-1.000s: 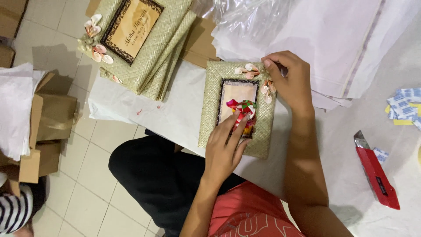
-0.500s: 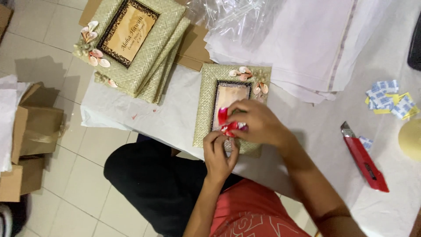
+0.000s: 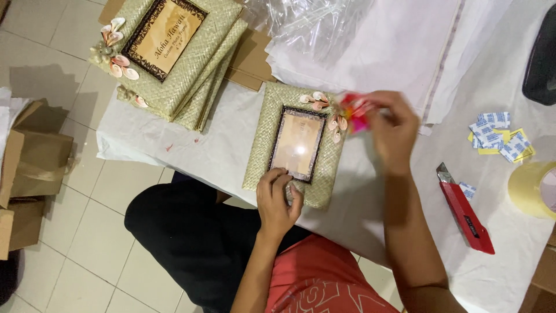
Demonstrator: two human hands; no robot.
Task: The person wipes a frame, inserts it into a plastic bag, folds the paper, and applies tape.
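Lying flat on the white-covered table [image 3: 370, 203], one woven frame [image 3: 295, 145] sits just in front of the person, its straw-coloured mat weave rectangular around a dark inner border and a glossy pane. A cluster of shells [image 3: 324, 110], pale pink and cream, decorates its upper right corner. The left hand [image 3: 278, 197] rests on the frame's lower edge, fingers curled together and pressing the weave. The right hand [image 3: 394, 133] hovers at the frame's upper right corner, fingers pinched on a small red and pink ornament [image 3: 354, 113], blurred so its shape cannot be told. Farther left, a stack of similar frames [image 3: 174, 58] lies at the table's edge, at least three by the visible edges, the top one with shells at its corner and a tan insert. Behind, crinkled clear plastic bags [image 3: 313, 23] lie on a pile of white paper sheets [image 3: 394, 46]. To the right are one red box cutter [image 3: 466, 211], several small blue-and-white packets [image 3: 492, 133] on yellow paper, and one roll of tape [image 3: 536, 188]. Brown cardboard boxes [image 3: 29, 168] sit on the tiled floor [image 3: 75, 243].
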